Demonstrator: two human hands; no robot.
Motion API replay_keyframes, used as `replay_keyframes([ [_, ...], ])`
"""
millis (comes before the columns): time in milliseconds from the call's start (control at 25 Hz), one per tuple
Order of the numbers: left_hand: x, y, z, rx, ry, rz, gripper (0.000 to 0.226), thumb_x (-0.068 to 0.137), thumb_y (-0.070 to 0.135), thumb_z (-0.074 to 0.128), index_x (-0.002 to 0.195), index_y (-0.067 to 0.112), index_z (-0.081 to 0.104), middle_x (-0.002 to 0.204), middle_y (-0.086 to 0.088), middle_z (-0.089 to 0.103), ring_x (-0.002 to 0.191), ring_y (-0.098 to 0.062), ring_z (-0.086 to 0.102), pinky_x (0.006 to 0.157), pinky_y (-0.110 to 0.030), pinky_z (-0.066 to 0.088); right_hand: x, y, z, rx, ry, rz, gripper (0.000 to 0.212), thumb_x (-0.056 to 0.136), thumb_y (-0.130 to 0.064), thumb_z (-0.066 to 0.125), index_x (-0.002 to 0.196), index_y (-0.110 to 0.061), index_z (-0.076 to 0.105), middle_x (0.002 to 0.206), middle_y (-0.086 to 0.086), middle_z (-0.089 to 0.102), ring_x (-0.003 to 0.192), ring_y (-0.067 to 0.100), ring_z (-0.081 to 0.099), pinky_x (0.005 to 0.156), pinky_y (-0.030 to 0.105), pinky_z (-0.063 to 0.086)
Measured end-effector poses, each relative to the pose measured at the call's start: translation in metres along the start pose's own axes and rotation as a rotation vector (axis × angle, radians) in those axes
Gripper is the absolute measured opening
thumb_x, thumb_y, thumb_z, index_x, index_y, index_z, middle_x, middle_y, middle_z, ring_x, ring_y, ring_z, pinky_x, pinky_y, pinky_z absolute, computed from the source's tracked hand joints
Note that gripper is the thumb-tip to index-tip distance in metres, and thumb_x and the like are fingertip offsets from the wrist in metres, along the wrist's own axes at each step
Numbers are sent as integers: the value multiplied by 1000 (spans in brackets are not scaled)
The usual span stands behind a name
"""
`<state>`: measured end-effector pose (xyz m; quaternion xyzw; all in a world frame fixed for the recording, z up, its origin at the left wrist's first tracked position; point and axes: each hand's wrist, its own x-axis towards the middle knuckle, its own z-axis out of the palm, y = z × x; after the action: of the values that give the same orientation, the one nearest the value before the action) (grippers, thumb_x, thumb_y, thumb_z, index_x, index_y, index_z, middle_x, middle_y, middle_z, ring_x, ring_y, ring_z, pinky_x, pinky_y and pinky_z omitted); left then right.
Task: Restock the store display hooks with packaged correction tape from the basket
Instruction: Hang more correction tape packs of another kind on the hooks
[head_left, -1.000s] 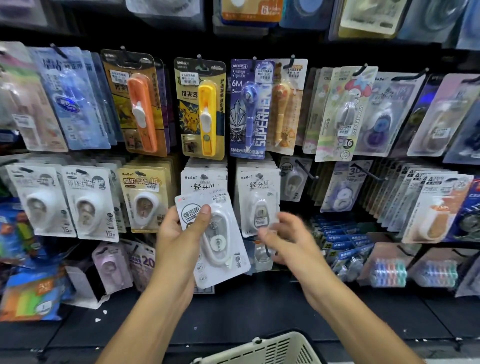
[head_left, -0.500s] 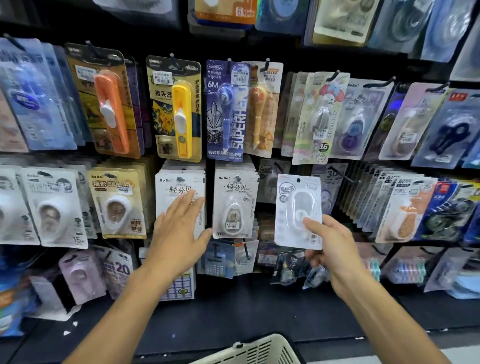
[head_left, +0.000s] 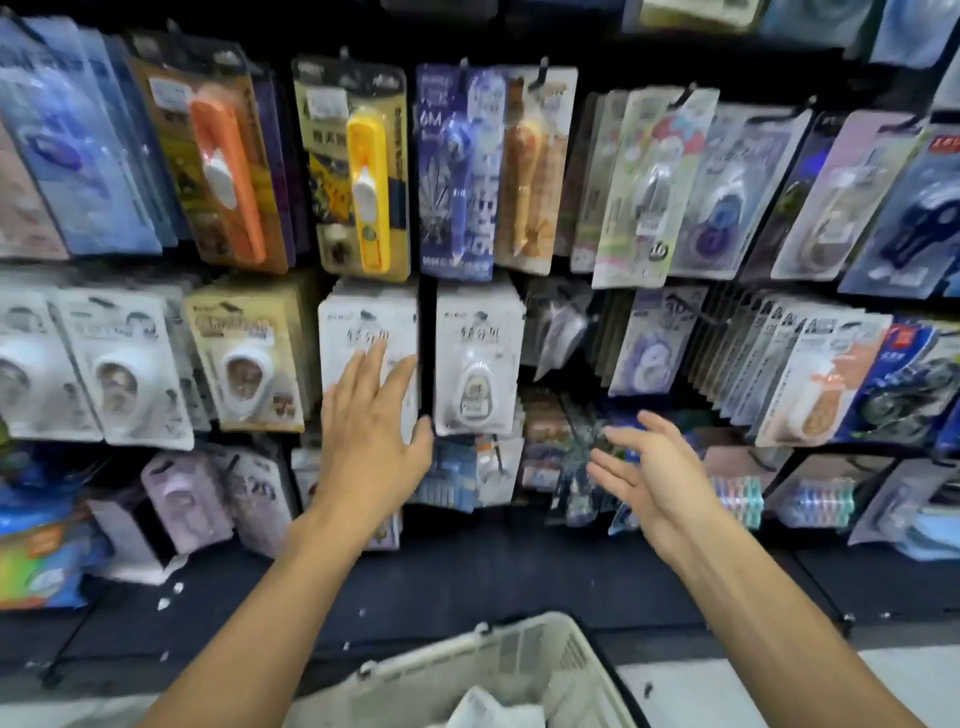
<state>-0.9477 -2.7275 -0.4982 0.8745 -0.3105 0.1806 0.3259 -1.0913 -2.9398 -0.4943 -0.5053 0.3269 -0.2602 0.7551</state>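
Black display panelling (head_left: 467, 561) was hung with rows of carded stationery. A cream plastic basket (head_left: 519, 670) was seen at the bottom edge, with white packaging inside. A white correction tape pack (head_left: 363, 332) on its hook was touched by the left hand (head_left: 371, 431), fingers straight. The right hand (head_left: 649, 475) was held apart beside it, fingers relaxed, nothing gripped

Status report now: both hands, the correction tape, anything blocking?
Left hand open, flat on white tape pack. Right hand open, holds nothing. Basket below, between arms. Nothing blocking.
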Motion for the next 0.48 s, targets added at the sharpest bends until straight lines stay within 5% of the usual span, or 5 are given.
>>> replay_keyframes([
  [80, -16, -1, 10, -80, 14, -39, 54, 93, 21, 62, 145, 16, 49, 155, -8, 43, 143, -31, 36, 118, -45, 30, -4, 21, 4, -117, -56, 66, 31, 99, -3, 56, 129, -12, 52, 109, 10, 69, 83, 30, 74, 69, 37, 62],
  [200, -65, -26, 43, -100, -452, -165, 46, 94, 27, 63, 138, 20, 54, 136, -5, 60, 121, -28, 56, 100, -40, 48, -8, 86, -3, -567, -202, 111, 10, 98, -11, 60, 106, -15, 64, 99, 11, 73, 63, 22, 71, 54, 29, 58],
  [320, -156, -75, 84, 64, -1027, -298, 46, 91, 28, 66, 136, 21, 57, 131, -7, 64, 115, -27, 61, 95, -33, 50, -18, 176, -36, -1217, -442, 92, 15, 93, -15, 65, 108, -16, 67, 106, 10, 71, 77, 21, 63, 67, 27, 49],
  [480, -283, -132, 114, 151, -1410, -509, 55, 90, 28, 69, 142, 20, 51, 144, -7, 54, 125, -25, 56, 94, -27, 46, -39, 282, -104, -1715, -756, 301, 52, 92, -10, 61, 142, -21, 50, 137, 10, 60, 115, 26, 61, 91, 31, 50],
])
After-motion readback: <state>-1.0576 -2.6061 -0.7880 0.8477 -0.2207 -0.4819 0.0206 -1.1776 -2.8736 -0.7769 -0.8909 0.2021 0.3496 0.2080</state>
